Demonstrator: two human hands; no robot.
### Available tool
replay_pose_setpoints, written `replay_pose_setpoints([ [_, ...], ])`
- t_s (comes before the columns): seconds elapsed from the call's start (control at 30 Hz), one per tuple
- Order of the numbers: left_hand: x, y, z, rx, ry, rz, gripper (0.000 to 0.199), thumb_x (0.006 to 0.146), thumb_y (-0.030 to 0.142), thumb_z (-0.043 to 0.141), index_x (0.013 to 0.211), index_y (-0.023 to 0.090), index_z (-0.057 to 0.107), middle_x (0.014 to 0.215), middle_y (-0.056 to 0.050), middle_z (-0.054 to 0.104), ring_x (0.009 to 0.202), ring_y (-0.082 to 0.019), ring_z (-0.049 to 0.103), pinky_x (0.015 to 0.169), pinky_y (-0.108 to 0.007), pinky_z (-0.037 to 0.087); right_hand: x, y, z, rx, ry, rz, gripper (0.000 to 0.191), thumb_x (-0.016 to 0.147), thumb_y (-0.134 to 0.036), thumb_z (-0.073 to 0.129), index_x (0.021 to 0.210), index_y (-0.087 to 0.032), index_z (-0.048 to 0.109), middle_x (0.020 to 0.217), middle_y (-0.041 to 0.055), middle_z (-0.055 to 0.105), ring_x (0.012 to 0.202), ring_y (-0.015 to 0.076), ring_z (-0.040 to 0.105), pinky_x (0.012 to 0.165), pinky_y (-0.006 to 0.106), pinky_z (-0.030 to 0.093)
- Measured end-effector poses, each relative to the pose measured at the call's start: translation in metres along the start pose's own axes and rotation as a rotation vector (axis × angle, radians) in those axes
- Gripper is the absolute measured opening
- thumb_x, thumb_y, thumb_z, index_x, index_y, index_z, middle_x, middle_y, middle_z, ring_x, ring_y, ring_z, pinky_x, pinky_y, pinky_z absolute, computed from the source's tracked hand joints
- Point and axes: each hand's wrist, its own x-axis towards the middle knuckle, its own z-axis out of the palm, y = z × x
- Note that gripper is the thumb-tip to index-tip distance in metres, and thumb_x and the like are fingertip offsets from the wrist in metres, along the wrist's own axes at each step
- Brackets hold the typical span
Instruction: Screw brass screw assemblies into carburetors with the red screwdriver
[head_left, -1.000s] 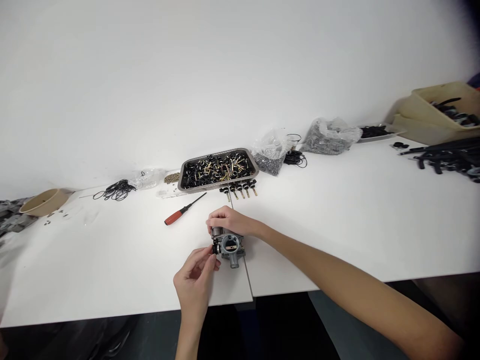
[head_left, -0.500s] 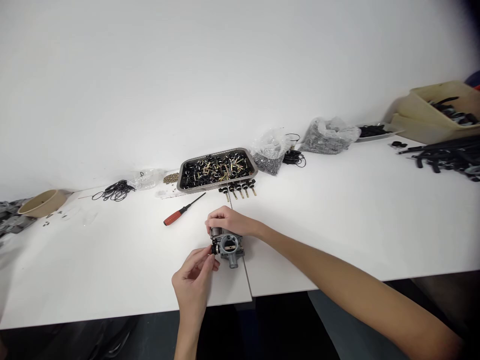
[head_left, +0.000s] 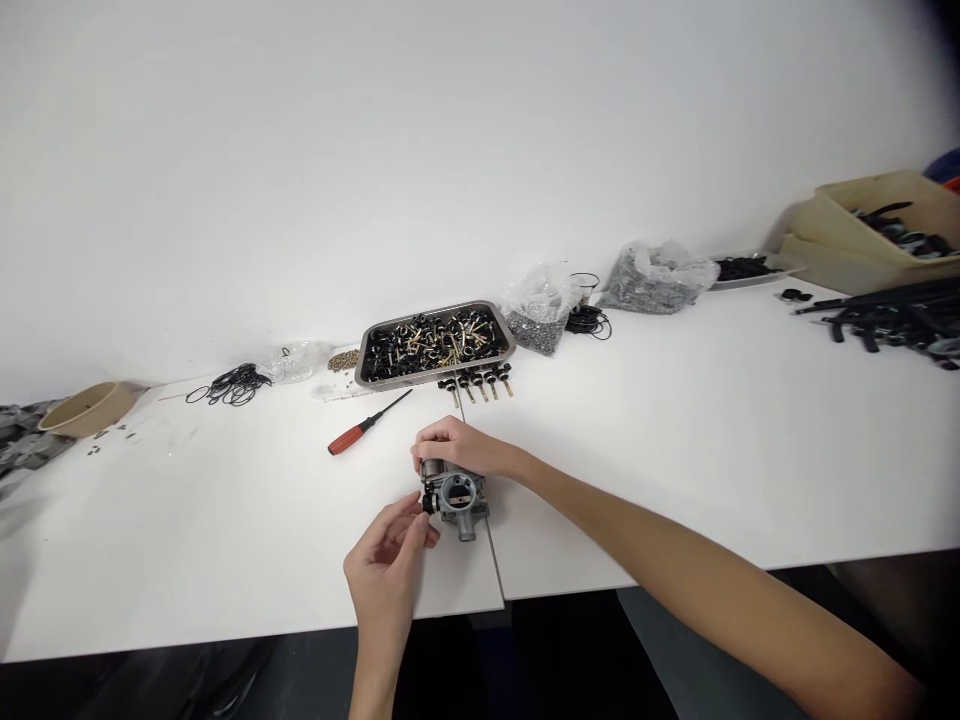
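Observation:
A grey metal carburetor [head_left: 466, 520] stands on the white table, its round bore facing me. My right hand [head_left: 450, 442] grips it from above and behind, the fingers curled over its far left side. On the carburetor's left side sits a black knob [head_left: 430, 499]. Thumb and index finger of my left hand [head_left: 391, 540] are at this knob, one on either side, with the other fingers loosely curled below. Beyond them lies a screwdriver [head_left: 349, 438] with a red handle. Several black-headed brass screws [head_left: 480, 382] stand in a row behind the carburetor.
A metal tray [head_left: 361, 372] of black and brass parts is at the back. Bags of small parts [head_left: 540, 320], black rings [head_left: 236, 384] and a beige bowl [head_left: 82, 412] line the wall. Black hoses [head_left: 892, 312] and a beige bin [head_left: 840, 235] are at right. A seam [head_left: 495, 565] divides the tabletop.
My left thumb and index finger have spread slightly at the black knob, showing more of it. My right hand keeps its hold on the carburetor. The view has shifted a little.

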Motion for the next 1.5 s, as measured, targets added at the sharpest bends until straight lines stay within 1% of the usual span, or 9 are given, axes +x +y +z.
replay_pose_setpoints([
  [0.2, 0.011, -0.003, -0.011, -0.020, 0.037, 0.009, 0.033, 0.076, 0.045, 0.070, 0.090, 0.014, 0.071, 0.069, -0.004, 0.066, 0.064, -0.014, 0.061, 0.071, -0.027, 0.053, -0.001, 0.001, -0.006, 0.153, -0.025, 0.033, 0.034, 0.090, -0.041, 0.052, 0.082, -0.013, 0.069, 0.083, 0.0048, 0.065, 0.071, 0.0107, 0.057, 0.066, 0.021, 0.043],
  [0.37, 0.080, 0.025, -0.041, 0.300, -0.057, 0.293, 0.032, 0.079, 0.048, 0.064, 0.085, 0.017, 0.070, 0.083, -0.005, 0.068, 0.070, -0.014, 0.060, 0.070, -0.027, 0.050, 0.000, 0.000, -0.011, 0.260, 0.029, 0.122, 0.036, 0.088, -0.045, 0.054, 0.085, -0.013, 0.068, 0.095, 0.0081, 0.066, 0.078, 0.0127, 0.059, 0.070, 0.022, 0.045],
  [0.47, 0.141, 0.050, -0.049, 0.717, -0.238, 0.415, 0.033, 0.080, 0.051, 0.060, 0.080, 0.019, 0.068, 0.086, -0.004, 0.067, 0.076, -0.015, 0.058, 0.071, -0.026, 0.046, 0.001, 0.001, -0.012, 0.245, 0.034, 0.140, 0.033, 0.087, -0.044, 0.057, 0.083, -0.014, 0.068, 0.092, 0.0076, 0.066, 0.077, 0.0126, 0.058, 0.068, 0.021, 0.045],
  [0.63, 0.211, 0.052, -0.041, 1.128, -0.642, 0.254, 0.039, 0.069, 0.050, 0.068, 0.096, 0.022, 0.064, 0.081, -0.002, 0.062, 0.065, -0.015, 0.053, 0.060, -0.026, 0.039, 0.007, 0.010, -0.014, 0.276, 0.058, 0.133, 0.031, 0.086, -0.042, 0.058, 0.084, -0.013, 0.069, 0.093, 0.0077, 0.065, 0.078, 0.0118, 0.058, 0.068, 0.021, 0.046],
  [0.8, 0.230, 0.027, -0.042, 0.998, -0.640, 0.258, 0.032, 0.071, 0.045, 0.063, 0.091, 0.020, 0.059, 0.086, -0.002, 0.056, 0.073, -0.014, 0.052, 0.070, -0.027, 0.043, 0.011, 0.017, -0.020, 0.347, 0.032, 0.119, 0.029, 0.086, -0.040, 0.061, 0.085, -0.012, 0.068, 0.090, 0.0078, 0.066, 0.079, 0.0118, 0.060, 0.071, 0.022, 0.049],
  [1.0, 0.231, 0.025, -0.064, 0.965, -0.682, 0.013, 0.028, 0.072, 0.044, 0.062, 0.082, 0.021, 0.050, 0.076, 0.002, 0.046, 0.058, -0.010, 0.040, 0.052, -0.024, 0.034, 0.015, 0.021, -0.024, 0.373, 0.000, 0.145, 0.028, 0.087, -0.039, 0.062, 0.085, -0.011, 0.068, 0.087, 0.0075, 0.066, 0.078, 0.0110, 0.061, 0.071, 0.020, 0.049],
  [1.23, 0.233, 0.024, -0.072, 0.950, -0.660, 0.120, 0.023, 0.077, 0.037, 0.059, 0.074, 0.019, 0.046, 0.071, 0.002, 0.044, 0.061, -0.009, 0.037, 0.054, -0.022, 0.027, 0.020, 0.023, -0.021, 0.352, 0.017, 0.193, 0.031, 0.086, -0.040, 0.064, 0.085, -0.010, 0.069, 0.088, 0.0083, 0.066, 0.077, 0.0108, 0.060, 0.067, 0.019, 0.047],
  [1.4, 0.225, 0.039, -0.074, 0.453, -0.759, 0.109, 0.031, 0.087, 0.049, 0.051, 0.091, 0.019, 0.055, 0.059, 0.001, 0.051, 0.051, -0.009, 0.043, 0.054, -0.023, 0.030, 0.021, 0.026, -0.017, 0.359, 0.043, 0.203, 0.032, 0.085, -0.042, 0.065, 0.085, -0.011, 0.068, 0.087, 0.0073, 0.065, 0.077, 0.0106, 0.060, 0.065, 0.018, 0.045],
  [1.5, 0.226, 0.047, -0.082, 0.060, -0.593, 0.098, 0.030, 0.086, 0.047, 0.057, 0.099, 0.020, 0.055, 0.062, 0.001, 0.054, 0.043, -0.007, 0.039, 0.050, -0.023, 0.029, 0.021, 0.026, -0.015, 0.330, 0.054, 0.214, 0.033, 0.084, -0.045, 0.065, 0.085, -0.011, 0.068, 0.088, 0.0072, 0.065, 0.079, 0.0111, 0.060, 0.065, 0.018, 0.044],
])
